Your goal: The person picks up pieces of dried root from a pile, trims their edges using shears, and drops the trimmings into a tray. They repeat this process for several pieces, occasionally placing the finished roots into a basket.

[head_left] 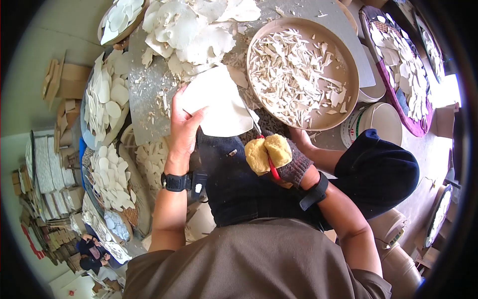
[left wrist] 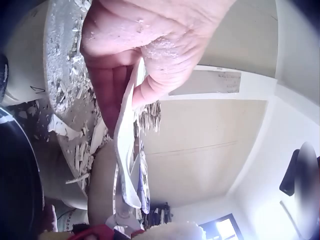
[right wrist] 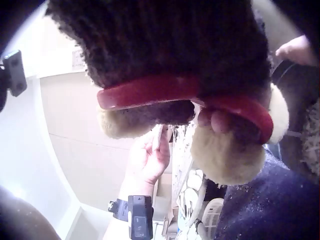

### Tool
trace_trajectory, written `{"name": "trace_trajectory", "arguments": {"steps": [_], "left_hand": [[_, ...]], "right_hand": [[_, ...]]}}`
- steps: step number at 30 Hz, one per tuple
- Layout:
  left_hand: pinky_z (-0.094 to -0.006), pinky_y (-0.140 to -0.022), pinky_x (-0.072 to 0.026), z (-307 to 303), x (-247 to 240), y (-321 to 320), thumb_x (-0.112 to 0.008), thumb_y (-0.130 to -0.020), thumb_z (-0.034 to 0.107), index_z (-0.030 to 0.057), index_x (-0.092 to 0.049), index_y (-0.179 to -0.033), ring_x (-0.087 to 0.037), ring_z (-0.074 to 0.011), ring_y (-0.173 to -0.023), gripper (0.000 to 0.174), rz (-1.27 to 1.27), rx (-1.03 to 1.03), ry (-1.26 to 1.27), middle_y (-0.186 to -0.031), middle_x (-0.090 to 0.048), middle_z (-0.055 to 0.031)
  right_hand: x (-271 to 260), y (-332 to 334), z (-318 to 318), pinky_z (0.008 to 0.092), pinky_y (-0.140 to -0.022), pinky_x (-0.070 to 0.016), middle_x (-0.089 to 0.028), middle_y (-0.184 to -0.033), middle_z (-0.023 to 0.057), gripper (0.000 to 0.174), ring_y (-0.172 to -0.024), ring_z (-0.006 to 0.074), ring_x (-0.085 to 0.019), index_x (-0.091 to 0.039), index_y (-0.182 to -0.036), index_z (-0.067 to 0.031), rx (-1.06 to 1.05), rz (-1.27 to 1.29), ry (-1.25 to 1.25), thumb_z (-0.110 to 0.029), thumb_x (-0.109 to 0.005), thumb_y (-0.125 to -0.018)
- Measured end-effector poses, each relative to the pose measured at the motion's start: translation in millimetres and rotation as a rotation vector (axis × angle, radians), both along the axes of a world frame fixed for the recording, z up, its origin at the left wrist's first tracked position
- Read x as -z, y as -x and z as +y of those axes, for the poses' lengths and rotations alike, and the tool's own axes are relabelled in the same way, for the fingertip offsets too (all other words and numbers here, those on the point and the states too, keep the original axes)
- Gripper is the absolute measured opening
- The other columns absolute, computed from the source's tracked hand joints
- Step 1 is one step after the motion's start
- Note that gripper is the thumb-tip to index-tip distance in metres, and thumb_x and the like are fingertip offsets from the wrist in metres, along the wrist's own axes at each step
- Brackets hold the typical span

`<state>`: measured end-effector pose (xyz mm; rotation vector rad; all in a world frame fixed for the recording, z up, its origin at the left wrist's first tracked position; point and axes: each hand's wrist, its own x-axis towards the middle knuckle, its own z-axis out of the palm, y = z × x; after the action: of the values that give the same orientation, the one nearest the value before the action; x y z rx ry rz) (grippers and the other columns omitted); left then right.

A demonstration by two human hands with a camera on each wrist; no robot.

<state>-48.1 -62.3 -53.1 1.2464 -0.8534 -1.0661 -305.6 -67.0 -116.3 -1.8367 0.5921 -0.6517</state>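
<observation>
My left hand pinches a thin, stiff, off-white sheet by its left edge, thumb on top and fingers beneath. Seen edge-on in the left wrist view, the sheet is slightly wavy. My right hand, in a dark knitted glove, grips scissors with red handles wrapped in yellow foam pads. A blade lies along the sheet's right edge. In the right wrist view the red handles show close up, with gloved fingers and bare fingertips through the loops.
A round tray of cut slivers stands beyond my right hand. Behind the sheet, a pile of white sheets covers part of the scrap-strewn metal table. Baskets of pale pieces stand at left, a white bucket at right.
</observation>
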Motion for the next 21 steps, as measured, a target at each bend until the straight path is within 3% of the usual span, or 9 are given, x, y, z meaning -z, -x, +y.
{"name": "trace_trajectory", "arguments": {"steps": [5, 9, 12, 15, 16, 17, 20, 21], "left_hand": [[-0.0303, -0.093, -0.0449, 1.2, 0.5, 5.1, -0.060, -0.079, -0.005, 0.0001, -0.025, -0.133, -0.052, -0.0183, -0.107, 0.064, 0.073, -0.038, -0.020, -0.123, -0.046, -0.0128], [-0.0306, -0.093, -0.0449, 5.2, -7.0, 11.3, -0.058, -0.081, -0.005, 0.0017, -0.028, -0.134, -0.055, -0.0185, -0.104, 0.061, 0.187, -0.103, -0.033, -0.120, -0.051, -0.0132], [-0.0305, -0.094, -0.0435, 11.1, -7.0, -3.1, -0.056, -0.082, -0.005, 0.0008, -0.046, -0.124, -0.055, -0.0180, -0.106, 0.044, 0.239, -0.049, -0.022, -0.121, -0.053, -0.0132], [-0.0312, -0.097, -0.0407, 18.6, -16.1, -13.8, -0.058, -0.081, -0.003, 0.0016, -0.063, -0.102, -0.053, -0.0182, -0.110, 0.023, 0.008, -0.014, 0.108, -0.123, -0.054, -0.0117], [-0.0336, -0.100, -0.0375, 16.1, -15.0, -21.1, -0.060, -0.079, -0.002, 0.0054, -0.069, -0.084, -0.047, -0.0207, -0.119, 0.013, -0.189, -0.022, 0.151, -0.131, -0.048, -0.0114], [-0.0374, -0.102, -0.0360, 12.2, -13.0, -24.9, -0.061, -0.077, 0.000, 0.0090, -0.070, -0.078, -0.038, -0.0254, -0.127, 0.012, -0.431, -0.032, 0.332, -0.137, -0.041, -0.0122], [-0.0403, -0.103, -0.0355, 10.5, -15.3, -27.8, -0.061, -0.076, 0.002, 0.0101, -0.069, -0.075, -0.030, -0.0301, -0.131, 0.012, -0.570, -0.070, 0.385, -0.142, -0.031, -0.0120], [-0.0405, -0.104, -0.0354, 10.7, -15.6, -30.5, -0.062, -0.076, 0.002, 0.0103, -0.069, -0.076, -0.031, -0.0308, -0.131, 0.011, -0.616, -0.063, 0.401, -0.143, -0.030, -0.0118]], "right_hand": [[-27.6, -5.1, -5.1, 0.0360, -0.073, -0.0494, -0.063, -0.090, 0.0119, 0.031, -0.084, 0.0300, -0.061, -0.059, -0.100, -0.0066, 0.074, -0.139, -0.376, -0.024, -0.064, -0.075], [-30.5, -5.4, -8.3, 0.0357, -0.072, -0.0492, -0.063, -0.092, 0.0128, 0.025, -0.084, 0.0289, -0.061, -0.059, -0.098, -0.0054, 0.069, -0.096, -0.250, -0.021, -0.059, -0.079], [-31.0, -3.4, -7.3, 0.0350, -0.076, -0.0487, -0.062, -0.099, 0.0147, 0.024, -0.089, 0.0278, -0.061, -0.057, -0.101, -0.0029, 0.056, -0.124, -0.372, -0.020, -0.051, -0.085], [-23.6, 7.1, -18.4, 0.0333, -0.088, -0.0453, -0.057, -0.111, 0.0138, 0.028, -0.101, 0.0236, -0.057, -0.050, -0.114, -0.0025, -0.181, -0.552, -1.307, -0.014, -0.046, -0.089], [-21.1, 8.2, -23.2, 0.0326, -0.092, -0.0438, -0.055, -0.116, 0.0130, 0.030, -0.106, 0.0219, -0.055, -0.047, -0.118, -0.0028, -0.235, -0.686, -1.630, -0.012, -0.045, -0.090], [-19.5, 6.1, -24.7, 0.0320, -0.094, -0.0422, -0.054, -0.118, 0.0123, 0.032, -0.109, 0.0207, -0.053, -0.044, -0.121, -0.0031, -0.205, -0.740, -1.706, -0.010, -0.044, -0.090], [-17.6, -7.5, -0.4, 0.0324, -0.099, -0.0393, -0.051, -0.122, 0.0118, 0.034, -0.115, 0.0192, -0.049, -0.043, -0.125, -0.0021, -0.403, -0.854, -1.221, -0.008, -0.043, -0.092], [-15.9, -10.1, 1.3, 0.0324, -0.099, -0.0388, -0.051, -0.122, 0.0114, 0.033, -0.115, 0.0188, -0.049, -0.043, -0.125, -0.0019, -0.429, -0.882, -1.274, -0.008, -0.044, -0.092]]}}
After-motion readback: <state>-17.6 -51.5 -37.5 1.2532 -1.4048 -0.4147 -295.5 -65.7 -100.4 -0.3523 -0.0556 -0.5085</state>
